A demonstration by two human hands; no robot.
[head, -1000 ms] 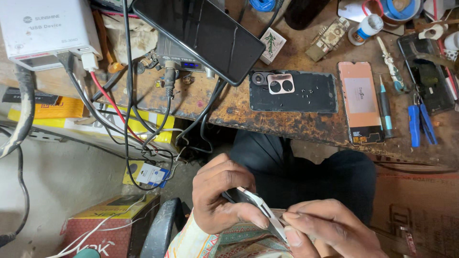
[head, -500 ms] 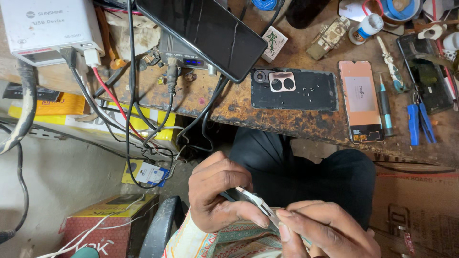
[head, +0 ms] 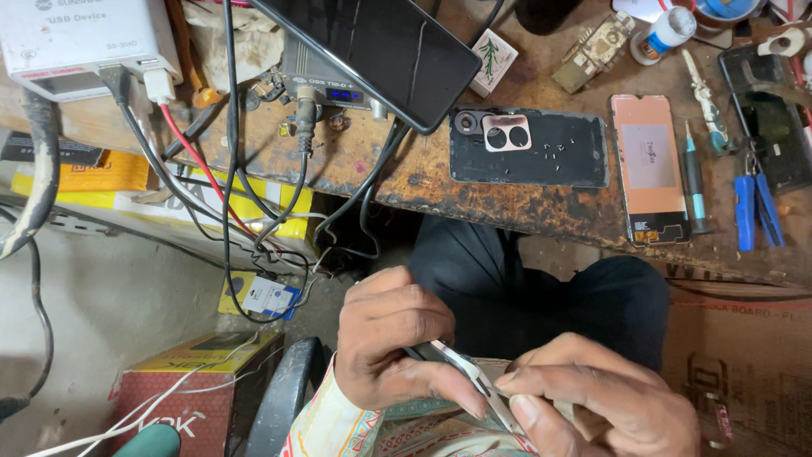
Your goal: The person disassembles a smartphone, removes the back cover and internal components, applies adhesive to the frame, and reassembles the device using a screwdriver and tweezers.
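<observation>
Stained, rust-mottled wooden table (head: 406, 182) up top, cluttered with cables. Below it, over the lap, left hand (head: 393, 347) curls knuckles-up, pinching a thin silvery metal strip (head: 474, 382). Right hand (head: 596, 402) grips the strip's lower end, fingers flat; that end is hidden. Black phone back (head: 529, 148) lies on table.

A worn, rust-stained wooden table (head: 474, 190) spans the far side; grey concrete floor (head: 110, 305) lies below at left, evenly lit.
</observation>
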